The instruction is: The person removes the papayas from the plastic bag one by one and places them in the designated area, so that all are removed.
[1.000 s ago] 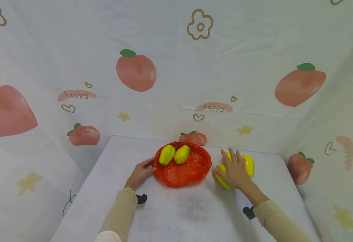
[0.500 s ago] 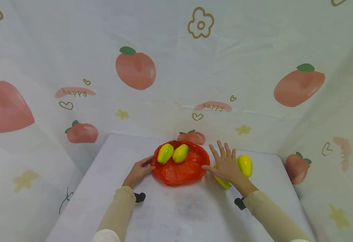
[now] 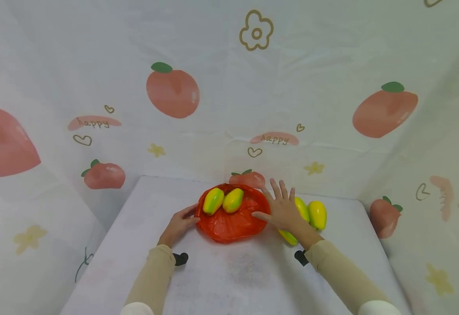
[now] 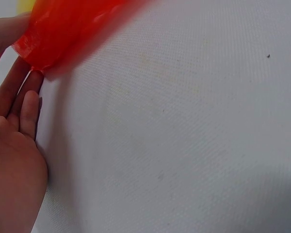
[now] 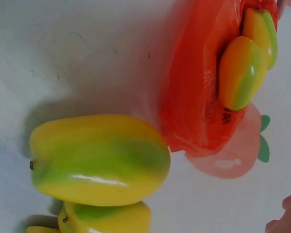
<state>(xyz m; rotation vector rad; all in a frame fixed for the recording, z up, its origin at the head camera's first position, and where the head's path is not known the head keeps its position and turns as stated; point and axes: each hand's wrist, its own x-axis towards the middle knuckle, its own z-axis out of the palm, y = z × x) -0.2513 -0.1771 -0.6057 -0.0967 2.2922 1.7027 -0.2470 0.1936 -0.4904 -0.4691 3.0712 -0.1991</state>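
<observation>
A red plastic bag (image 3: 231, 228) lies spread open on the table, its rim turned up in a ring. Two glossy yellow-green papayas (image 3: 213, 201) rest inside it at the back left. At the bag's left rim, my left hand (image 3: 177, 226) grips the red plastic (image 4: 72, 34) between thumb and fingers. My right hand (image 3: 286, 213) is spread with fingers straight, its thumb overlapping the bag's right rim in the head view. Several more papayas (image 3: 317, 215) lie just right of that hand, partly hidden by it; the nearest papaya (image 5: 99, 160) looms large in the right wrist view.
The white table (image 3: 221, 284) meets a fruit-printed curtain (image 3: 209, 144) close behind the bag, and the cloth also rises along both sides. Black wrist pieces (image 3: 181, 259) show beside both cuffs.
My right hand has moved left from over the loose papayas to the bag's right rim, uncovering more of them. The left hand stays at the left rim.
</observation>
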